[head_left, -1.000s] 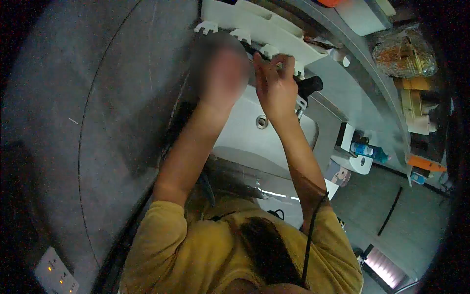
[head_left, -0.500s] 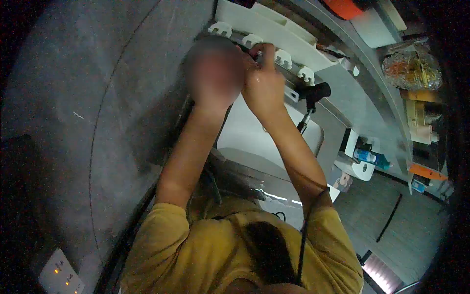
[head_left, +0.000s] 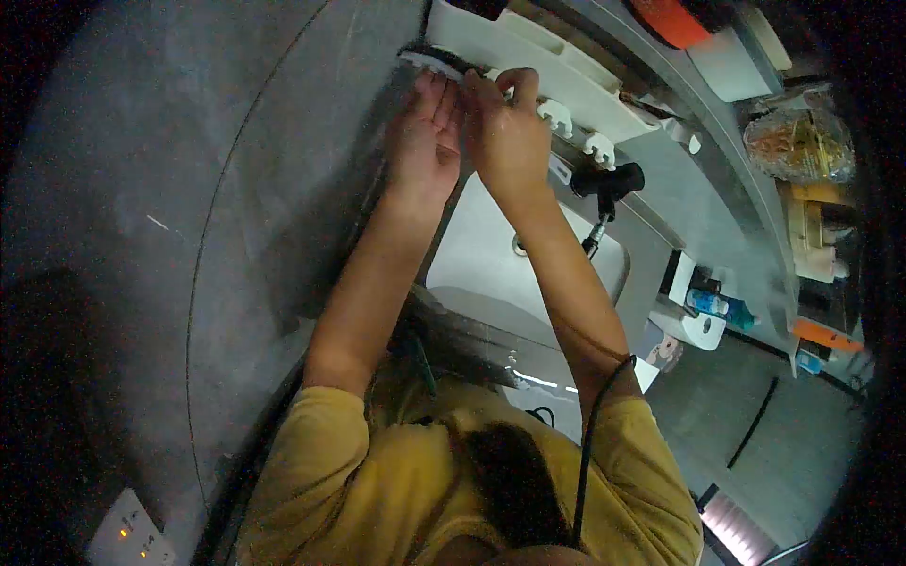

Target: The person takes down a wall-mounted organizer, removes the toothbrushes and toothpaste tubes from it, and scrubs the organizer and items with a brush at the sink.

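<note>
Two bare hands, the left hand (head_left: 423, 156) and the right hand (head_left: 510, 137), are up close together by the white rack (head_left: 566, 87), and here is the thing between them: a pale strip with a dark edge (head_left: 432, 62) (a small one, and too blurred to name). It sits at the fingertips, just beyond the left hand and against the grey wall (head_left: 311, 123). The left palm is turned up, its grip loose and wide, fingers stretched right to the strip's near edge! Over on the right, the fingers bend in beside the strip's end, a narrow grip, thumb side toward the other hand; whether it is closed on the strip, I cannot tell.

Along the rack we have white notched hooks, one (head_left: 557, 117) just beside the right hand and another (head_left: 599, 149) farther along. Below the wrists lies the white basin (head_left: 477, 250), the right forearm crossing over it, its drain (head_left: 519, 245) peeping out at the arm's edge. A black tap head (head_left: 613, 181) stands near the right wrist, and well apart, out to the right, there's a clear-wrapped bundle (head_left: 800, 146) on a shelf. Yellow sleeves (head_left: 321, 434) frame the near side.
</note>
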`<state>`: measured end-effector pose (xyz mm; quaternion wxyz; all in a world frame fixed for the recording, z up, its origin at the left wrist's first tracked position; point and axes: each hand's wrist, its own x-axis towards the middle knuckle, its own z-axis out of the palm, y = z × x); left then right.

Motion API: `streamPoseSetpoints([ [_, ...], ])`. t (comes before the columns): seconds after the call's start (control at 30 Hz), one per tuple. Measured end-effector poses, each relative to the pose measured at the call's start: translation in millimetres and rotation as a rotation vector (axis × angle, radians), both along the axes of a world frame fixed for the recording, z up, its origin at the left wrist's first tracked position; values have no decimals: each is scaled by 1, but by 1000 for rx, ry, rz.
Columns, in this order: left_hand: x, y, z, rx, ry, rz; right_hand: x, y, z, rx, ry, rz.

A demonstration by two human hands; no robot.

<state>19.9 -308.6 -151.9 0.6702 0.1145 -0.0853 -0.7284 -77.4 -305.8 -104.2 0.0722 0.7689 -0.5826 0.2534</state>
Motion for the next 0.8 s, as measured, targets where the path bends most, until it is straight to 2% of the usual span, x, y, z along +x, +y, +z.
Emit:
streamPoseSetpoints([
  [0.07, -5, 0, 15, 247, -100, 120, -1, -4, 1, 30, 41, -50],
  [0.17, 0, -9, -13, 175, -144, 129, -3, 3, -1, 13, 23, 9],
  [0.23, 12, -13, -43, -127, -18, -147, -5, 13, -7, 6, 52, 43],
  [0.27, 10, -15, -49, -125, -15, -152, -5, 12, -7, 8, 55, 37],
  [0.33, 9, -13, -33, 136, -24, -112, -3, 12, -3, 87, 48, 6],
  [0.4, -3, -10, -9, 268, -67, -16, -9, 14, 10, 82, 9, 12],
  [0.47, -7, -10, -2, 264, -242, 120, -20, 17, 22, 69, -62, 47],
  [0.53, -6, -4, 8, 247, -239, 129, -26, 27, 27, -38, -153, 99],
  [0.6, -3, 5, 22, 456, -243, 79, -34, 29, 37, -31, -188, 113],
  [0.67, -2, 14, 21, 491, -297, 86, -32, 11, 45, -81, -96, 54],
  [0.73, -3, 21, 24, 525, -363, 88, -26, -16, 44, -35, 223, 44],
  [0.77, -4, 26, 28, 400, -411, 161, -26, -18, 45, -44, 210, 34],
  [0.8, -1, 31, 37, 273, -455, 232, -22, -19, 48, 33, 336, 60],
])
